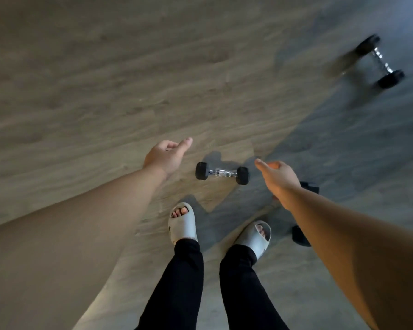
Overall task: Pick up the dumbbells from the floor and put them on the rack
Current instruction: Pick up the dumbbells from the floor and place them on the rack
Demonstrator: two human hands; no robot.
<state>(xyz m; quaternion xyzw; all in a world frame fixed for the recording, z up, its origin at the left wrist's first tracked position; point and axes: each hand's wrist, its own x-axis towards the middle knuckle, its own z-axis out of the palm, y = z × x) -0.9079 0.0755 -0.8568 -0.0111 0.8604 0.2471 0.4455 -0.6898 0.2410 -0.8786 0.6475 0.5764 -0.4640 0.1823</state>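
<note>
A small black dumbbell (222, 173) with a chrome handle lies on the wooden floor just ahead of my feet. My left hand (167, 156) hangs to its left, fingers loosely curled, holding nothing. My right hand (278, 177) hangs to its right, also holding nothing. A second dumbbell (301, 235) lies under my right forearm, mostly hidden; only its two black ends show. A larger dumbbell (380, 64) lies far off at the upper right, blurred. No rack is in view.
My two feet in pale slides (182, 222) stand just behind the small dumbbell. Wooden floor (105, 79) stretches ahead and to the left; the right side lies in bluish shadow.
</note>
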